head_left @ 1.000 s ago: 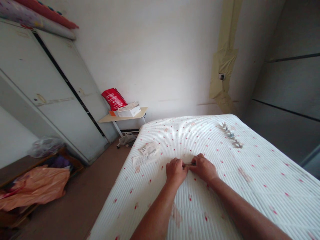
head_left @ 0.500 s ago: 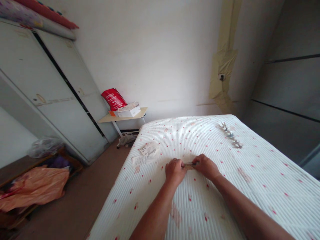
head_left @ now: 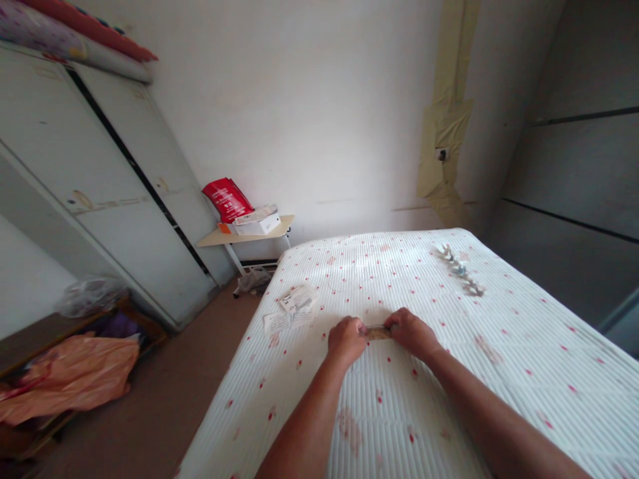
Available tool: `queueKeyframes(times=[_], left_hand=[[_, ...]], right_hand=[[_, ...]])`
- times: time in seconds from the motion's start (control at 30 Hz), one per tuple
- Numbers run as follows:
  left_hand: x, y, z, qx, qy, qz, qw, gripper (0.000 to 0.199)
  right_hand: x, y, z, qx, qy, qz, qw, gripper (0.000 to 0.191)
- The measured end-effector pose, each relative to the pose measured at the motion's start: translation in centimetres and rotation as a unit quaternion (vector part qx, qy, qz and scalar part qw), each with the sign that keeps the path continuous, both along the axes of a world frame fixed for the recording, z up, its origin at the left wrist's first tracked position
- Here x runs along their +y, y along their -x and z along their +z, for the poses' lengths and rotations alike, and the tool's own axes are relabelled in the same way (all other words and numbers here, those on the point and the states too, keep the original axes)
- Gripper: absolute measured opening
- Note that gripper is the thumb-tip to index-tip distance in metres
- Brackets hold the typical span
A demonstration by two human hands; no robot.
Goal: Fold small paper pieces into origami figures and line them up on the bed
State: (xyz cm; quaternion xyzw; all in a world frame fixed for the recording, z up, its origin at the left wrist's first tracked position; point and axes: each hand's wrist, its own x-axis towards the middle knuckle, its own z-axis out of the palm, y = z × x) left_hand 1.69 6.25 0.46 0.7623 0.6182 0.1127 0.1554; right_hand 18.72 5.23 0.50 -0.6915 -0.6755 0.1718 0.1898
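Observation:
Between my two hands is a small flat brownish piece (head_left: 379, 332), low over the white bed (head_left: 399, 412); its exact kind is too small to make out. My left hand (head_left: 347, 338) pinches its left end, fingers closed. At its right end my right hand (head_left: 412, 330) is closed in a similar pinch. Printed paper sheets (head_left: 298, 299) lie on the bed to the left, beyond my left hand. Farther off to the right, a row of small pale winged shapes (head_left: 458, 269) rests on the cover.
A small table (head_left: 214, 237) by the wall bears a red bag (head_left: 228, 199) and a white box (head_left: 258, 224). Grey cabinets (head_left: 114, 173) stand left, with an orange plastic bag (head_left: 74, 379) near them. A wall socket (head_left: 442, 154) sits amid yellowish tape.
My left hand has shifted slightly left, and more of the brownish piece shows between my hands. My right hand stays nearly in place.

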Motion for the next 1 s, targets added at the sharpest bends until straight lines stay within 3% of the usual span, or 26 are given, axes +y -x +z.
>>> queueKeyframes(times=[0.1, 0.33, 0.57, 1.0], left_hand=[[0.0, -0.5, 0.0, 0.011, 0.000, 0.017, 1.000, 0.018], [-0.2, -1.1, -0.1, 0.028, -0.029, 0.034, 0.999, 0.026], [-0.1, -0.8, 0.1, 0.023, -0.015, 0.023, 0.999, 0.020], [0.9, 0.1, -0.8, 0.008, 0.015, -0.001, 1.000, 0.015]], right_hand=[[-0.3, 0.4, 0.2, -0.018, 0.008, -0.007, 1.000, 0.017], [-1.0, 1.3, 0.2, -0.066, -0.013, -0.009, 0.998, 0.029], [-0.4, 0.5, 0.0, -0.035, -0.002, 0.006, 0.999, 0.014], [0.4, -0.5, -0.2, -0.001, 0.006, 0.028, 1.000, 0.026]])
